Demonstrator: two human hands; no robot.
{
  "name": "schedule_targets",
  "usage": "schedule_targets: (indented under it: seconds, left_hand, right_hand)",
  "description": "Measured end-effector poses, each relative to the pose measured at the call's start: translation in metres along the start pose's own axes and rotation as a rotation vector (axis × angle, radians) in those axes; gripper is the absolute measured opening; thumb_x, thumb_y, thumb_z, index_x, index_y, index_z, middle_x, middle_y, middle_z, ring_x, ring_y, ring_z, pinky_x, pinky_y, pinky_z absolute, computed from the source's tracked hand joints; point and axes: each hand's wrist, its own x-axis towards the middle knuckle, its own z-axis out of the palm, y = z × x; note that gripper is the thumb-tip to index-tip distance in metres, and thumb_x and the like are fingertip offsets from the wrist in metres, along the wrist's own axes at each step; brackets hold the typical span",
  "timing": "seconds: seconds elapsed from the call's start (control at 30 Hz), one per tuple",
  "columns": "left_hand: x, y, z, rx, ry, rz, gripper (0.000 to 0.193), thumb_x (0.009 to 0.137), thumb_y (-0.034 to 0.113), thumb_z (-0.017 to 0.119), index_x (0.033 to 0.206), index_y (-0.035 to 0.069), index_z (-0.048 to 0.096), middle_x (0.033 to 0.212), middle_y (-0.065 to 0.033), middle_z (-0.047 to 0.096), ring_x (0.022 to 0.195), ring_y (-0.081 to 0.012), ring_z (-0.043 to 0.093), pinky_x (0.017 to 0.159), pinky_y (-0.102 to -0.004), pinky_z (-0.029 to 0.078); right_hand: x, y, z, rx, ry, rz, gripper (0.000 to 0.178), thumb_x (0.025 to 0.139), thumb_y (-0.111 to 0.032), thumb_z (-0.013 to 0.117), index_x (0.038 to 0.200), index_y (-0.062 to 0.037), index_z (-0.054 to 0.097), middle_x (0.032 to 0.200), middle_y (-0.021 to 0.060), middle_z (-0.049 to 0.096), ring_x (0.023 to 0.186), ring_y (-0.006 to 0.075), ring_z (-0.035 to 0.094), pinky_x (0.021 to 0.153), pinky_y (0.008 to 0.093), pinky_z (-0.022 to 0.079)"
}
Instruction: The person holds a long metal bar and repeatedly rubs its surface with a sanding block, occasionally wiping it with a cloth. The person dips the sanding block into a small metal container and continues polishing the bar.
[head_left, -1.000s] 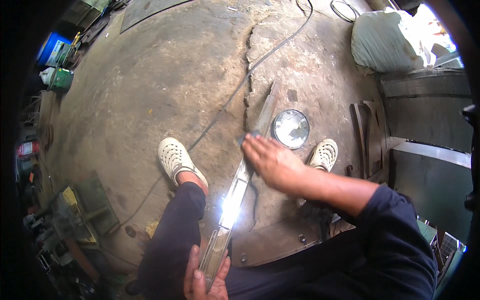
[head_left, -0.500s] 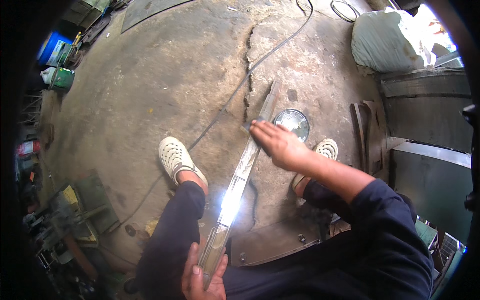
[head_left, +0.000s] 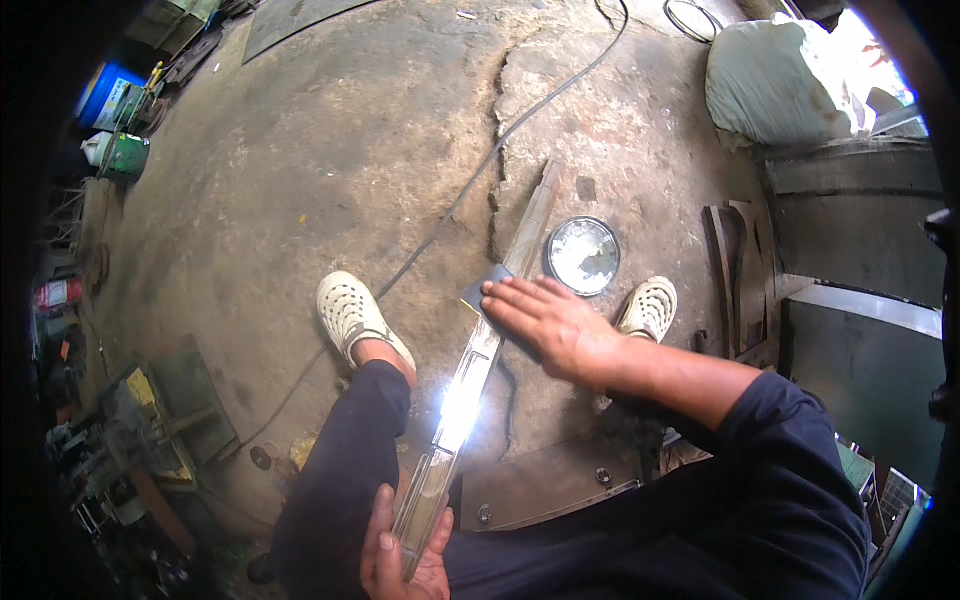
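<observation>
Our left grip (head_left: 386,572) is clasping the near end of a long metal bar (head_left: 468,392), which is slanting away between our pale shoes (head_left: 352,312). Our right grip (head_left: 560,328) is lying flat, fingers extended, over a dark pad (head_left: 486,284) that is resting on the bar's far half. A round container (head_left: 583,256) is sitting near our right shoe.
</observation>
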Motion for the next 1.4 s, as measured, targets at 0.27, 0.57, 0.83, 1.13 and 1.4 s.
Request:
schedule_targets:
  seconds: [0.27, 0.57, 0.83, 1.13, 1.4]
  left_hand:
    - [0.001, -0.002, -0.004, -0.029, 0.015, 0.010, 0.059, 0.098, 0.027, 0.042, 0.146, -0.007, 0.040, 0.144, -0.0207, 0.051, 0.111, -0.0481, 0.064, 0.082, -0.0490, 0.062]
    - [0.003, -0.004, -0.006, -0.014, -0.001, 0.010, 0.060, 0.098, 0.027, 0.043, 0.146, -0.009, 0.039, 0.143, -0.0228, 0.051, 0.111, -0.0491, 0.063, 0.082, -0.0494, 0.062]
    - [0.002, -0.004, -0.005, 0.025, -0.042, 0.036, 0.060, 0.098, 0.027, 0.043, 0.146, -0.009, 0.039, 0.150, -0.0181, 0.044, 0.116, -0.0493, 0.060, 0.082, -0.0502, 0.063]
    - [0.004, -0.002, -0.005, 0.000, -0.025, -0.029, 0.062, 0.099, 0.032, 0.041, 0.147, -0.008, 0.038, 0.150, -0.0181, 0.044, 0.117, -0.0452, 0.061, 0.087, -0.0493, 0.061]
    - [0.004, -0.002, -0.002, -0.006, -0.009, -0.030, 0.063, 0.099, 0.034, 0.040, 0.150, -0.003, 0.037, 0.148, -0.0173, 0.048, 0.118, -0.0432, 0.061, 0.091, -0.0488, 0.057]
  right_hand:
    - [0.002, 0.005, 0.001, 0.022, 0.012, -0.007, 0.073, 0.080, 0.002, 0.050, 0.151, -0.0022, 0.034, 0.160, 0.0162, 0.032, 0.149, 0.0301, 0.029, 0.120, 0.0500, 0.025]
    - [0.007, 0.027, 0.012, -0.082, 0.026, 0.032, 0.078, 0.078, 0.005, 0.048, 0.154, -0.0053, 0.030, 0.162, 0.0136, 0.029, 0.151, 0.0266, 0.024, 0.123, 0.0486, 0.019]
    - [0.005, 0.004, 0.001, -0.058, 0.028, -0.071, 0.070, 0.085, -0.001, 0.049, 0.153, -0.0062, 0.034, 0.160, 0.0140, 0.033, 0.150, 0.0290, 0.026, 0.121, 0.0500, 0.022]
    - [0.000, 0.016, 0.015, -0.120, 0.138, -0.151, 0.068, 0.089, -0.004, 0.044, 0.155, -0.0094, 0.031, 0.160, 0.0125, 0.034, 0.148, 0.0290, 0.032, 0.120, 0.0561, 0.021]
    - [-0.005, 0.019, 0.015, -0.102, 0.158, -0.147, 0.066, 0.089, -0.006, 0.045, 0.154, -0.0087, 0.034, 0.161, 0.0111, 0.033, 0.148, 0.0292, 0.032, 0.119, 0.0579, 0.021]
